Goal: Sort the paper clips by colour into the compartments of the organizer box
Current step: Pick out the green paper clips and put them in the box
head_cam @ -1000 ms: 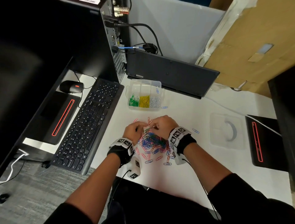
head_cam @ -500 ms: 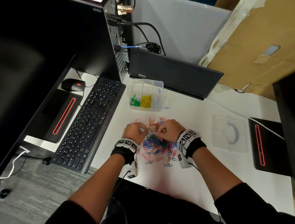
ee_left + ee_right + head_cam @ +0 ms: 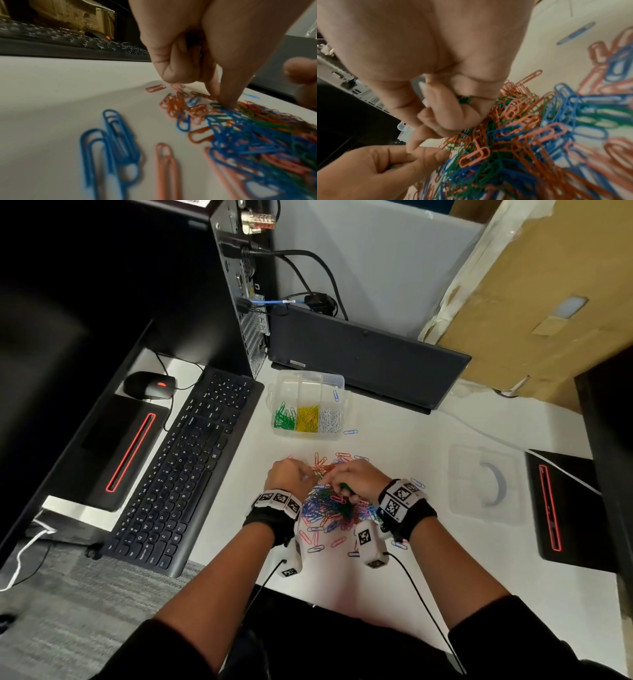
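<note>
A heap of mixed paper clips point(image 3: 329, 505), blue, orange, pink and green, lies on the white desk point(image 3: 428, 577). Beyond it stands the clear organizer box point(image 3: 310, 378); its near row holds green clips point(image 3: 283, 419), yellow clips point(image 3: 307, 419) and white clips point(image 3: 330, 419), and one blue clip point(image 3: 336, 395) lies behind. My left hand point(image 3: 308, 474) is at the heap's far left, fingers curled, its fingertips point(image 3: 226, 104) pinching at a green clip point(image 3: 215, 105). My right hand point(image 3: 339, 484) is over the heap's far side, fingers curled round a small bunch of green clips point(image 3: 463, 100).
A black keyboard point(image 3: 178, 474) and mouse point(image 3: 150, 385) lie to the left. A computer tower point(image 3: 239, 285) and a dark laptop point(image 3: 366, 364) stand behind the box. A clear lid point(image 3: 483, 484) lies to the right, and a loose blue clip point(image 3: 350, 432) near the box.
Both hands stay in the heap and keep picking. My right hand has drawn slightly nearer to me, and green clips now show under its fingers.
</note>
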### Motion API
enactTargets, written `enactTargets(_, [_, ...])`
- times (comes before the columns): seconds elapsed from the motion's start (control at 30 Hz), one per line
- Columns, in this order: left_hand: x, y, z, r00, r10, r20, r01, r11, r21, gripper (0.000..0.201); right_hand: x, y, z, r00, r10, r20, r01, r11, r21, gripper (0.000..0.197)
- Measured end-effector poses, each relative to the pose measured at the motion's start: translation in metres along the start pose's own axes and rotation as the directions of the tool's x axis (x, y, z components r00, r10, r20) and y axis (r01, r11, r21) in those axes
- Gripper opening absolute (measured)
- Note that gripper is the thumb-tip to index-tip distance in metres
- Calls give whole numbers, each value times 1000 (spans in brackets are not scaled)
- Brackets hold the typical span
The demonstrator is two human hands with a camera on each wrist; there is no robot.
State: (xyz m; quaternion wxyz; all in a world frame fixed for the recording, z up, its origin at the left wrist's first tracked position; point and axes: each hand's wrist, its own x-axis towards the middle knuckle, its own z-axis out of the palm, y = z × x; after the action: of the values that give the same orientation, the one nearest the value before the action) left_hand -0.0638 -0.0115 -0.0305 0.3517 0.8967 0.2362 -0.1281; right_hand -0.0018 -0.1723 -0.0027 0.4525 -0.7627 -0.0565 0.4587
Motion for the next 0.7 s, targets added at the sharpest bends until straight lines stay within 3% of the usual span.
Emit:
enactTargets(0.1, [0, 1, -1, 999, -35, 35, 36, 999, -8, 10, 4, 4, 7, 986, -103, -134, 68, 968, -243, 12])
enactTargets(0.23, [0, -3, -2, 994, -63, 87, 64, 998, -14, 13, 9, 1, 18, 909, -240, -340, 47, 871, -489, 6])
enactTargets(0.47, [-9, -19, -13, 997, -58, 47, 65, 985, -159, 24, 18, 3, 28, 884, -332, -329, 56, 775, -630, 13])
enactTargets(0.53, [-10, -23, -17, 999, -41, 16, 44, 969, -244, 27, 17, 4, 25, 892, -325, -315, 112, 833, -542, 13])
enactTargets(0.6, [-12, -25, -19, 1000, -7, 10, 10, 957, -291, 30, 15, 6, 18, 918, -248, -310, 135, 930, -343, 14])
enactTargets(0.67, [-13, -25, -18, 1000, 12, 19, -5, 947, -321, 35, 10, 9, 11, 969, -98, -229, 102, 995, 7, 16])
enactTargets(0.7, [-13, -26, -16, 1000, 11, 25, -2, 944, -331, 35, 6, 11, 9, 987, -34, -154, 68, 974, 218, 16])
